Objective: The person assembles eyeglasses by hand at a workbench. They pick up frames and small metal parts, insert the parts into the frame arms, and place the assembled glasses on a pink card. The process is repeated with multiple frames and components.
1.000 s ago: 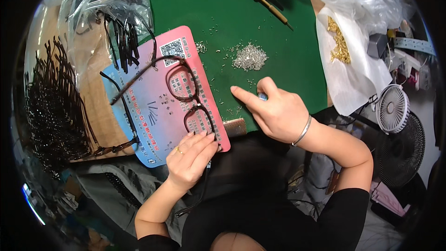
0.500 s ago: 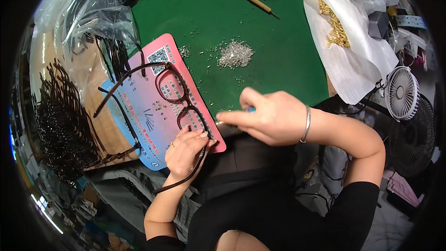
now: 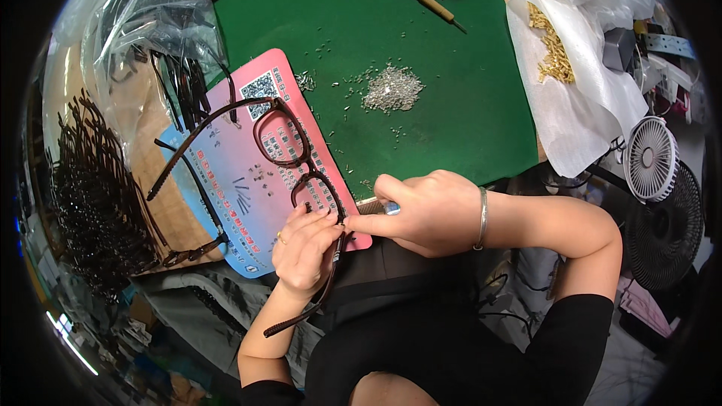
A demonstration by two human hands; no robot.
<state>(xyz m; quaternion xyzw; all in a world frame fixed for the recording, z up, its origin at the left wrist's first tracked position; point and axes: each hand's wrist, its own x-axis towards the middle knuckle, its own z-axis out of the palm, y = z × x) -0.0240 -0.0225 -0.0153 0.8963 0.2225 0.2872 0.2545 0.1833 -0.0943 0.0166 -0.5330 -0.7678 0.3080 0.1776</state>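
Observation:
My left hand, a ring on one finger, grips a dark brown eyeglass frame at the corner nearest me. Both temples are spread, one reaching up to the left and the other down past my wrist. My right hand is curled around a small tool with a blue and white end; the rest of it is hidden. Its index fingertip touches the frame's hinge corner beside my left fingers. Beneath the frame lies a pink-and-blue printed card bearing small metal bits.
A heap of tiny silver screws sits on the green mat, with a brass screwdriver beyond. Gold parts rest on a white sheet at right, near a white fan. Dark frames are piled at left.
My right hand has moved down and left, bringing its fingertip onto the frame's hinge corner. The temple near my left wrist has swung slightly to the right.

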